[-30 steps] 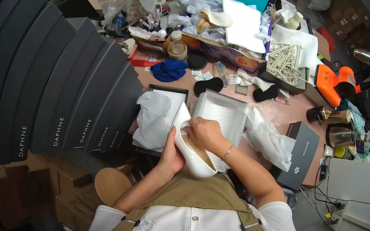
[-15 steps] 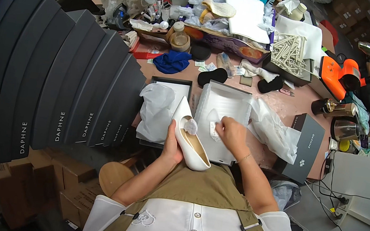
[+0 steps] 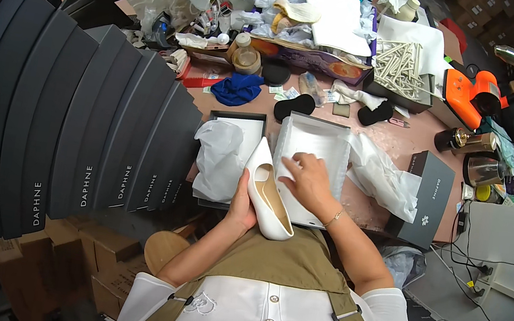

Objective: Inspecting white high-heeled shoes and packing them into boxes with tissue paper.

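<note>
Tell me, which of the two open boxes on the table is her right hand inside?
The right hand rests in the white-lined open box on the right, bare inside. The other open box, just left of it, is stuffed with crumpled white paper.

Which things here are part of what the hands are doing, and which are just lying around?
In use: left hand holding white shoe; right hand on open shoe box; tissue paper.

Lying about: blue cloth, orange tool, dark box lids, tape roll.
</note>
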Tool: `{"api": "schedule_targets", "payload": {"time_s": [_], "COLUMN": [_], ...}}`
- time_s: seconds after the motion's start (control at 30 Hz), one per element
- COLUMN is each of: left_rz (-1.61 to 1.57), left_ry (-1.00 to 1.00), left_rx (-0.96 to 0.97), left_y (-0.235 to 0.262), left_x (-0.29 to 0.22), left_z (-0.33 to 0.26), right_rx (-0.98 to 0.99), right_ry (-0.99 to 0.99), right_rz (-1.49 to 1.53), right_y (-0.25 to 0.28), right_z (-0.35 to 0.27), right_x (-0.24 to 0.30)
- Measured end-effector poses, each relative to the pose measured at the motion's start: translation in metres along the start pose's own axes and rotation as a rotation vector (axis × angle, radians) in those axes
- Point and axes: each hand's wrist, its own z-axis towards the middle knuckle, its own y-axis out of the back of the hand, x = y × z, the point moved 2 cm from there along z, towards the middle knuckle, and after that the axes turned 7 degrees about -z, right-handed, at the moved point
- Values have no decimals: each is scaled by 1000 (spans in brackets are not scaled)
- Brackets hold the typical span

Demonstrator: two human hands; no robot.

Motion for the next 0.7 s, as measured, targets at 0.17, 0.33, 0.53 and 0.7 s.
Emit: {"api": "schedule_targets", "payload": {"time_s": [0.17,0.33,0.53,0.7], "left_rz": [81,60,26,69], "left_ry": [20,9,-13,-66], "left_rx": [33,-17,-27,-46], "left_y": [-13,-20,2,-12], "left_x": [8,7,3,7], "left_z": [-4,-8,2,-7], "right_rx": [103,76,1,360], "right_ry": [272,235,-185,-210], "right_rz": [25,51,-2,715], "right_y": [-43,-40,1,2], "right_z": [10,-2,-40,-31], "right_x": [4,13,-21,18]}}
